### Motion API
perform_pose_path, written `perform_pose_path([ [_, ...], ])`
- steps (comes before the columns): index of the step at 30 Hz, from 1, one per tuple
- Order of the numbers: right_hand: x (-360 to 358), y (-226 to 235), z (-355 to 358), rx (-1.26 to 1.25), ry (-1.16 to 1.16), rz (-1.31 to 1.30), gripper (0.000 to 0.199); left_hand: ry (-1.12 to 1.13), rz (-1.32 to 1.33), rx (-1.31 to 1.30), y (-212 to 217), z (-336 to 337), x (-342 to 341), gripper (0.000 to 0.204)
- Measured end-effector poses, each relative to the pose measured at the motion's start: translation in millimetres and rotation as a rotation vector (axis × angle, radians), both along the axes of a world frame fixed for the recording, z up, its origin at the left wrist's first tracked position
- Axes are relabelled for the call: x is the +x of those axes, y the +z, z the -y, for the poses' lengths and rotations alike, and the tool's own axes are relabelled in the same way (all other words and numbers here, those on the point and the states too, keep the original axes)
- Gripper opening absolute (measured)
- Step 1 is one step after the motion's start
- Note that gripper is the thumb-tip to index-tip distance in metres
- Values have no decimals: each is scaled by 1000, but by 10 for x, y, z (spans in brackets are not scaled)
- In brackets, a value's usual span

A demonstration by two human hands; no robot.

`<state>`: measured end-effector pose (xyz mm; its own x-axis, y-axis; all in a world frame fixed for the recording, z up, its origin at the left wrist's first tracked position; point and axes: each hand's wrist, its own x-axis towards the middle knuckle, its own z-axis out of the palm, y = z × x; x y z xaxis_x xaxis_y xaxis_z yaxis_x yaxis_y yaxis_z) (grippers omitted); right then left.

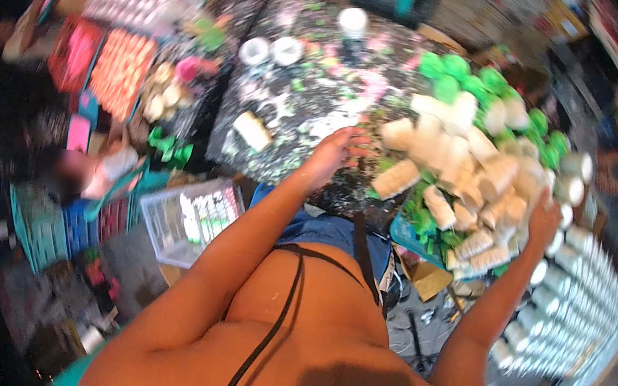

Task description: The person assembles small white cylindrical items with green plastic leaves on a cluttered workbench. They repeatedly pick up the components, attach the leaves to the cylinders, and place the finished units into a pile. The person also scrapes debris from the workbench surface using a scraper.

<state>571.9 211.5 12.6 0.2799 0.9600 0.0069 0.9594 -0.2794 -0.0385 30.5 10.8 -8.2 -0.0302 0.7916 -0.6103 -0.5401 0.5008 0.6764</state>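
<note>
A wire basket [185, 217] sits low left. The left hand [335, 152] rests fingers spread on the paint-splattered desk [300, 101], just beside the bottle pile [460, 178]. The right hand [544, 218] touches the pile's right edge; its grip is unclear.

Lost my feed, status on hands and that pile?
Left hand on paint-spattered table beside bottle pile. Right hand on pile's right edge. Grip unclear. Nothing between.
</note>
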Motion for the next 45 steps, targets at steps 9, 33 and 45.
perform_pose_path([
  [9, -844, 848, -161, 256, 208, -18, 69, 755, -1326, -592, -362, 553, -834, 80],
  [33, -6660, -667, 199, -108, 1269, -653, 66, 601, -285, -190, -180, 1003, -1580, 47],
  [45, -5032, -37, 1407, -278, 1211, -1142, 67, 712, -171, 78, -258, 415, -1277, 39],
])
